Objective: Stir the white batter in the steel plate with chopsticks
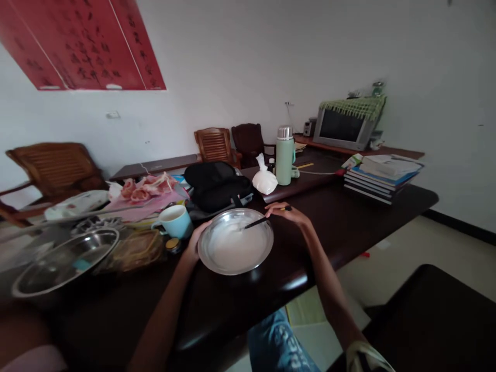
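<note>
A round, shallow metal bowl with white, floury or milky content stands on the dark table in front of me. My left hand grips the bowl's left side; some fingers are hidden behind the rim. Over the right rim, my right hand holds a thin black-handled utensil. Its paler lower end reaches into the white content, and its exact kind is unclear. Close to my left hand are a light blue mug and a small jar with a yellow lid.
Behind the bowl are a black bag, a tied plastic bag of white powder and a green thermos. Stacked books lie at right. A larger metal basin and wrapped food stand left; a person's limb shows at lower left.
</note>
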Motion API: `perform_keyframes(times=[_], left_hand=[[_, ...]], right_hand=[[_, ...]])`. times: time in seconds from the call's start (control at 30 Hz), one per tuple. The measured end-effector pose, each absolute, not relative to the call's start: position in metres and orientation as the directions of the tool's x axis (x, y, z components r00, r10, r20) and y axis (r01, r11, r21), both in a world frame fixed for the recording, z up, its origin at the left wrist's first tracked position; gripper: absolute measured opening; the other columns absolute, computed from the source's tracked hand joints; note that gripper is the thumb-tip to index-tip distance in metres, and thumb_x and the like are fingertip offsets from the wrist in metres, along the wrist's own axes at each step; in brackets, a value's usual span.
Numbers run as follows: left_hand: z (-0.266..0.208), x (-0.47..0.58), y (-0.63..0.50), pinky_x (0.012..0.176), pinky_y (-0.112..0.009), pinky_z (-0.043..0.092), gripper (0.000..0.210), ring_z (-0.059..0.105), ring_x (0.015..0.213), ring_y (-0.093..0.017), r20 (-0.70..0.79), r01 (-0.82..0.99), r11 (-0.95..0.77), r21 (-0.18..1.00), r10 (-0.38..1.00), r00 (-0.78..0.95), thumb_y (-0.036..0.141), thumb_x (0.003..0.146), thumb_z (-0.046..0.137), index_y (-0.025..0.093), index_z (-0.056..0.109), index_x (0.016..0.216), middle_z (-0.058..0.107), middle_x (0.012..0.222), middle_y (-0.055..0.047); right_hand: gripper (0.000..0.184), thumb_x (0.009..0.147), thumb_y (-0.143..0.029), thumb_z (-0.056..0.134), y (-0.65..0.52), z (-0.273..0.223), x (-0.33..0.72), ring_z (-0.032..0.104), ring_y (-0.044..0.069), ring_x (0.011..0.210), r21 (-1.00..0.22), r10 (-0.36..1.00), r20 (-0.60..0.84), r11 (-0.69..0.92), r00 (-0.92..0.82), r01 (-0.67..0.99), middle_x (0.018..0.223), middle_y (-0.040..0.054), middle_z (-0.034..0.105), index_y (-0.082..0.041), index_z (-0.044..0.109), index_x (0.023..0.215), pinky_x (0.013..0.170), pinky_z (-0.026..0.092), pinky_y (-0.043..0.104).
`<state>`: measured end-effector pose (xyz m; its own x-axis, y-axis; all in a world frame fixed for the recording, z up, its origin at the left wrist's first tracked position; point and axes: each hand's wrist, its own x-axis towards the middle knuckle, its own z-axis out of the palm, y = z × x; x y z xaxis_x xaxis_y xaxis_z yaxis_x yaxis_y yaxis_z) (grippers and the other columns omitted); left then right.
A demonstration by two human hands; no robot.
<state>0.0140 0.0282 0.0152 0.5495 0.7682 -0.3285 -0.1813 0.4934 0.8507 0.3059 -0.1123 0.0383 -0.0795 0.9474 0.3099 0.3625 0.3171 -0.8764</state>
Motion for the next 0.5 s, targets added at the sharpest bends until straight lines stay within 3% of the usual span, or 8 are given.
perform_keyframes(times=[0.17,0.33,0.4,0.5], left_hand=[[0.013,0.012,0.032,0.069,-0.031,0.051,0.018,0.065,0.06,-0.02,-0.337,-0.23,0.53,0.816,0.759,0.557,0.024,0.078,0.058,0.013,0.068,0.089,0.071,0.064,-0.002],[0.01,0.01,0.032,0.066,-0.031,0.05,0.02,0.066,0.063,-0.023,-0.299,-0.194,0.499,0.844,0.74,0.602,0.025,0.082,0.053,0.014,0.07,0.083,0.07,0.061,-0.001],[0.01,0.01,0.03,0.068,-0.029,0.049,0.021,0.065,0.064,-0.022,-0.257,-0.219,0.46,0.861,0.763,0.593,0.025,0.082,0.053,0.013,0.069,0.079,0.071,0.063,-0.001],[0.009,0.011,0.028,0.069,-0.027,0.048,0.013,0.064,0.064,-0.02,-0.23,-0.248,0.419,0.874,0.804,0.549,0.023,0.078,0.059,0.015,0.069,0.079,0.071,0.064,-0.001]], right_hand=[[0.032,0.083,-0.045,0.055,-0.122,0.045,0.294,0.057,0.025,0.112,-0.862,0.952,0.211,0.289,-0.224,0.417,0.091,0.0074,0.072,-0.019,0.073,0.076,0.097,0.043,0.037],[0.036,0.084,-0.049,0.054,-0.119,0.04,0.292,0.049,0.029,0.121,-0.839,0.948,0.304,0.315,-0.098,0.444,0.112,0.0115,0.066,-0.019,0.073,0.083,0.105,0.032,0.048],[0.037,0.082,-0.051,0.057,-0.122,0.038,0.295,0.054,0.029,0.115,-0.871,0.951,0.295,0.308,-0.094,0.383,0.106,0.0113,0.068,-0.018,0.074,0.078,0.101,0.036,0.047],[0.034,0.081,-0.049,0.058,-0.122,0.036,0.294,0.051,0.027,0.119,-0.894,0.936,0.244,0.319,-0.254,0.316,0.095,0.009,0.071,-0.02,0.075,0.078,0.101,0.038,0.039]])
